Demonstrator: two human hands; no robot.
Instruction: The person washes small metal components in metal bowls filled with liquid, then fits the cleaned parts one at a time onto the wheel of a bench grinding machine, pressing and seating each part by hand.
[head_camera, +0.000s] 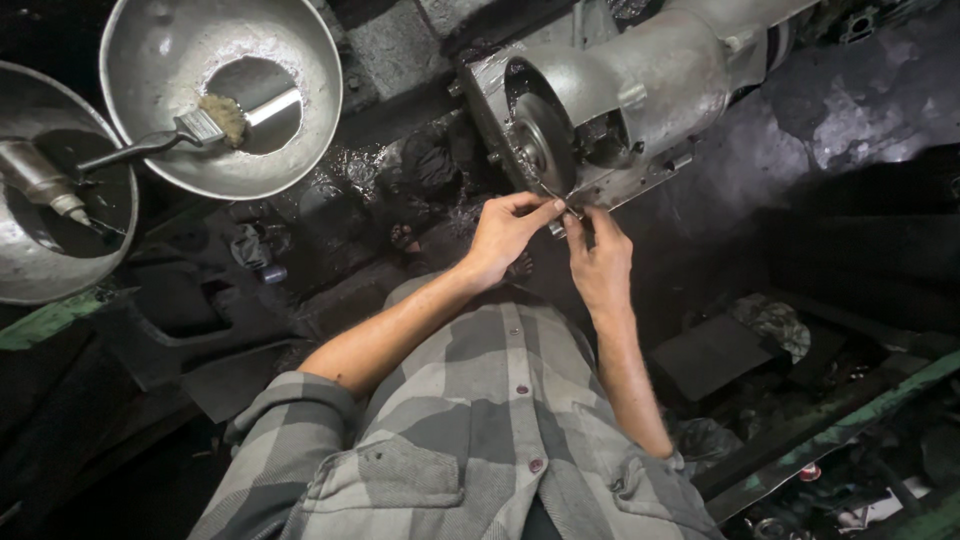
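A grey cast-metal housing (650, 85) lies on the dark oily floor, its open end toward me, with a round metal disc (545, 140) inside the opening. My left hand (505, 235) and my right hand (600, 260) meet at the lower rim of that opening. The fingertips of both hands pinch a small metal part at the rim; the part itself is mostly hidden by my fingers. Below the hands I see my grey checked shirt.
Two metal bowls stand at the upper left: one (170, 150) holds a paintbrush (195, 130) in dark liquid, the other (20, 270) holds a small bottle (40, 180). Greasy rags, dark slabs and a green-edged metal rail (850, 425) lie around on the black floor.
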